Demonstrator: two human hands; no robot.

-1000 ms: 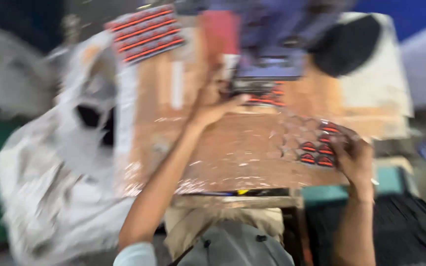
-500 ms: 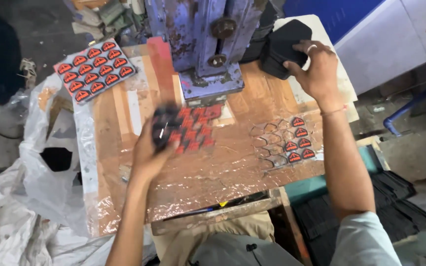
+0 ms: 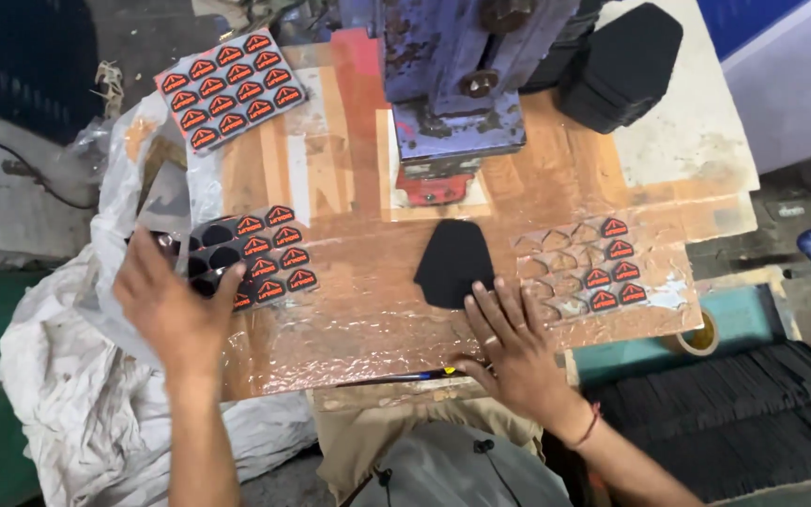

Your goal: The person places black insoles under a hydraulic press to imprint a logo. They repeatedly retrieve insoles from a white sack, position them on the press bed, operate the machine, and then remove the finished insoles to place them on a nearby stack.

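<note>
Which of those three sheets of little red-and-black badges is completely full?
The far-left sheet, beside the blue press. The sheet under the left hand and the right-side sheet both have gaps.

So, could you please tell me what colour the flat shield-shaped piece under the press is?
Black flat shield-shaped piece, clearest in the head view.
</note>
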